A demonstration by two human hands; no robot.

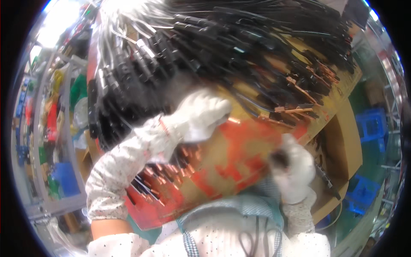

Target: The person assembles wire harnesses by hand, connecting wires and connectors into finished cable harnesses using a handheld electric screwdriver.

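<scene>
Holding black, copper-tipped cable [233,120], seemingly: curled left hand [203,109]; right hand [295,167], grip unclear.

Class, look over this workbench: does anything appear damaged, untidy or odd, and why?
The tabletop looks worn: its red surface is patchy, with tan showing. Toward its right side, copper-ended cables cross at differing angles, untidy beside the more aligned bundle at lower left.

cables [214,51]: glossy plastic | tips [299,110]: coppery metal | box [350,139]: matt cardboard
</scene>
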